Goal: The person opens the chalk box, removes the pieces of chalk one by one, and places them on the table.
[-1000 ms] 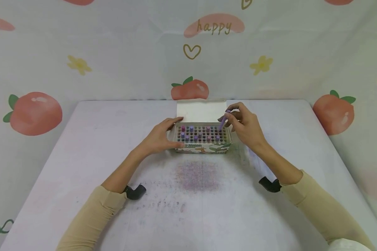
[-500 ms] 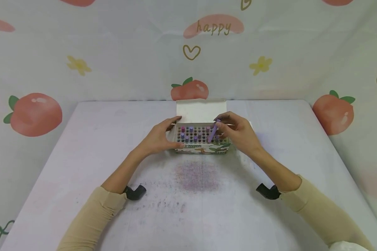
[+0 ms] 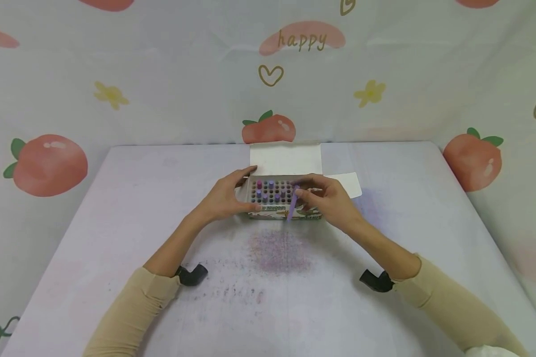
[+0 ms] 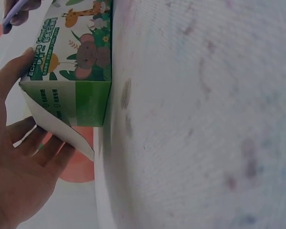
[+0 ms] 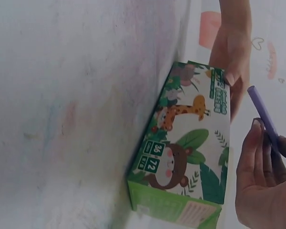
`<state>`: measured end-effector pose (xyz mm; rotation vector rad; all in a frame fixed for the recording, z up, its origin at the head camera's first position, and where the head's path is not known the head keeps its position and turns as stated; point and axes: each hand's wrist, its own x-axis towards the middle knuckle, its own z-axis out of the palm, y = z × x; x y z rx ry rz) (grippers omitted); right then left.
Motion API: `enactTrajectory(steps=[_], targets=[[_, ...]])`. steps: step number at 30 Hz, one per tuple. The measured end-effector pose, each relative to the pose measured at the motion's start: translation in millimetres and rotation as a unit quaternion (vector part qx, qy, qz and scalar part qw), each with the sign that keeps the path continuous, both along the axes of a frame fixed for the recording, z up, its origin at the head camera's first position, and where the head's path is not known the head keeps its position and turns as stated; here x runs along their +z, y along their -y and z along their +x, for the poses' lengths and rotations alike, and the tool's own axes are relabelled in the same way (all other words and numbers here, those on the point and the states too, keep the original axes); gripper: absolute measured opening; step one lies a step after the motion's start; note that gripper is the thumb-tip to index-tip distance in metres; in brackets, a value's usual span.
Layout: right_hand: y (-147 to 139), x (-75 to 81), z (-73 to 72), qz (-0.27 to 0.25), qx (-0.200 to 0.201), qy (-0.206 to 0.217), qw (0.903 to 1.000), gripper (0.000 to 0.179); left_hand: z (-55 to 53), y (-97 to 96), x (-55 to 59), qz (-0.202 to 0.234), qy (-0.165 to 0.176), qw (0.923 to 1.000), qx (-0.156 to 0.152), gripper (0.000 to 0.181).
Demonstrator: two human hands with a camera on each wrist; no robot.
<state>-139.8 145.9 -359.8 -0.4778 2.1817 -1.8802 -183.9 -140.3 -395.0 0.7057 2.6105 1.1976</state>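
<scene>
A cardboard box of chalk with cartoon animals on its front stands with its top raised, showing a grid of holes. Several purple and pink chalks poke up from some holes. My left hand holds the box's left end, thumb at the front top edge and fingers toward the back; in the left wrist view the fingers lie against a white side flap. My right hand pinches a purple chalk stick between thumb and fingers, over the box's front edge. The right wrist view shows this stick tilted.
The white lid leans up behind the box, and another white flap sticks out at its right. Chalk dust smears the white table. A printed cloth hangs behind the table.
My right hand has drawn the purple chalk stick from above the box's back right holes leftward and toward me, past the front edge. My left hand stays in place.
</scene>
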Motion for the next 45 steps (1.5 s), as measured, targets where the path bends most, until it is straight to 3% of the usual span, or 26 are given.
enactTrajectory(steps=[11, 21, 33, 41, 45], targets=[[13.8, -11.5, 8.9, -0.008, 0.033, 0.037, 0.9988, 0.026, 1.6, -1.1, 0.0, -0.013, 0.006, 0.9998, 0.015, 0.105], [25.5, -25.0, 16.5, -0.004, 0.044, 0.077, 0.996, 0.025, 1.1, -1.7, -3.1, 0.005, 0.016, 0.9998, 0.013, 0.102], [44.3, -36.8, 24.3, 0.055, 0.076, 0.083, 0.9921, 0.024, 2.9, -0.2, -3.3, 0.002, 0.028, 0.9995, 0.017, 0.102], [50.8, -52.5, 22.6, 0.017, 0.077, 0.149, 0.9857, 0.024, 2.5, 0.8, -3.5, 0.001, 0.025, 0.9996, 0.011, 0.102], [52.8, -56.0, 22.8, 0.024, 0.07, 0.177, 0.9815, 0.023, 2.6, 0.6, -1.9, -0.002, 0.023, 0.9997, 0.01, 0.102]])
